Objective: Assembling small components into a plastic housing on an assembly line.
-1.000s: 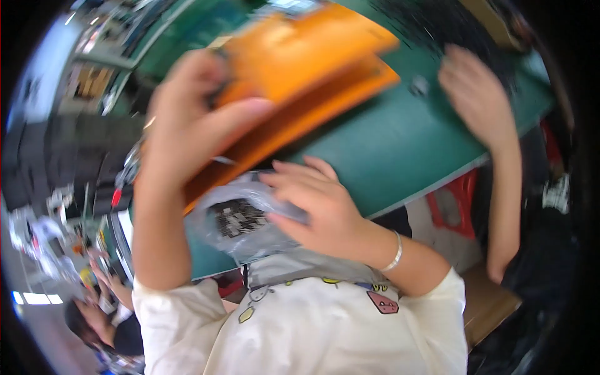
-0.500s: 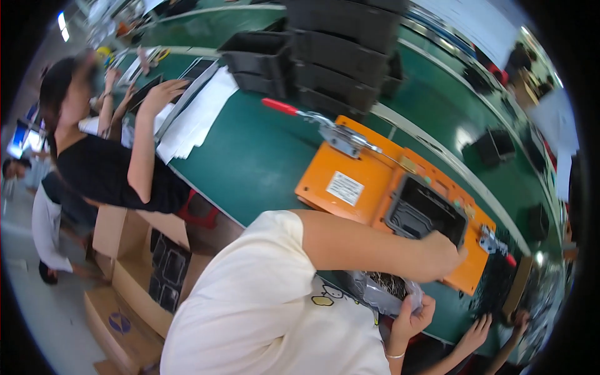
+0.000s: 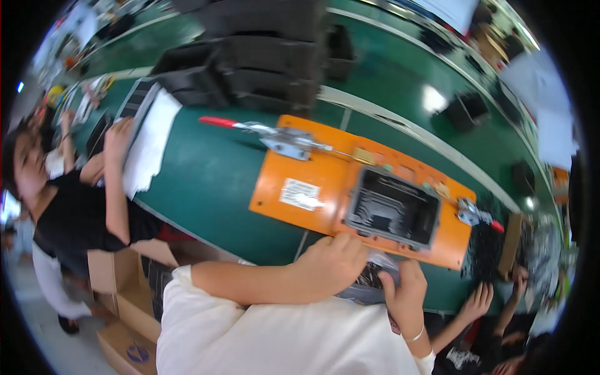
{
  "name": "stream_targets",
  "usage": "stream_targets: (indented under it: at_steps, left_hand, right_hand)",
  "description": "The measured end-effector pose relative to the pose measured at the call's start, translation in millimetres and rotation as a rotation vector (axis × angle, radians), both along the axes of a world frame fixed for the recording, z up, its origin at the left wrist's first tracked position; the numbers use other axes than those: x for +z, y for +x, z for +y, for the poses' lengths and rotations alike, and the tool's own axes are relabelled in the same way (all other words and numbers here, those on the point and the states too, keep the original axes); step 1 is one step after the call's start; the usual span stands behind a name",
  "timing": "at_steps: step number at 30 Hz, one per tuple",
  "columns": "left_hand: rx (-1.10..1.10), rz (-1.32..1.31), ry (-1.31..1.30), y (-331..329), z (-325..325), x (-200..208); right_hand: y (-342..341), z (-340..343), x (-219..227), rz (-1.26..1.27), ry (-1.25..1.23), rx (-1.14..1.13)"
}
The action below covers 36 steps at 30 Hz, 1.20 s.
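Against my body, at the bench's near edge, is a clear plastic bag (image 3: 370,275) with small dark metal pieces inside, too blurred to name. My left hand (image 3: 334,265) is closed at the bag's left edge, its fingertips hidden. On the right side my right hand (image 3: 406,294) grips the same bag, thumb over its edge. Just beyond them lies an orange fixture board (image 3: 300,178) with a dark rectangular open housing (image 3: 395,209) set in it. A toggle clamp (image 3: 290,142) with a red handle is mounted at the left, and another clamp (image 3: 469,212) at the right.
Stacked black bins (image 3: 269,59) stand behind the fixture. White sheets (image 3: 153,140) lie at the left beside a person in black (image 3: 81,206). An open cardboard box (image 3: 134,294) is at lower left. Another person's hand (image 3: 478,300) rests near the bench edge at right.
My left hand has come back from over the housing to the bag, leaving the housing in full view. My right hand stays at the bag. The whole view has shifted.
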<state>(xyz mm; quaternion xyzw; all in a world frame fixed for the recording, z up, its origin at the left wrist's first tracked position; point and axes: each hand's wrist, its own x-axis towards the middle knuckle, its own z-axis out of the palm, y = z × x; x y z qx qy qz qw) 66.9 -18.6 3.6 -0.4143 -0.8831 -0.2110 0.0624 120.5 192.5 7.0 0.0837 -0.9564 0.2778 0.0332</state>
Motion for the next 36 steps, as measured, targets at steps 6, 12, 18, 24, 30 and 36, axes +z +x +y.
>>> stream_targets:
  at_steps: [6, 12, 18, 24, 30, 36]
  left_hand:
    - [-0.110, -0.183, 0.111, -14, 2, -1]
    - [0.043, -0.705, 0.319, -10, 11, 4]
    - [0.013, -1.071, 0.301, -17, 10, 3]
    - [0.026, -1.408, 0.307, -20, 3, -9]
    - [0.037, -0.618, 0.067, -8, -16, 9]
    - [0.010, -0.901, 0.218, -1, -22, -5]
  right_hand:
    - [-12, 37, -22, -0.305, -0.555, 0.236]
    - [-4, 36, -3, -0.297, -0.474, 0.221]
    - [-2, -2, -2, 0.075, 0.046, 0.127]
    - [-24, 20, -15, -0.430, -0.623, 0.163]
    - [-12, 19, -24, -0.594, -0.918, -0.008]
    - [-13, 17, -25, -0.282, -0.645, 0.128]
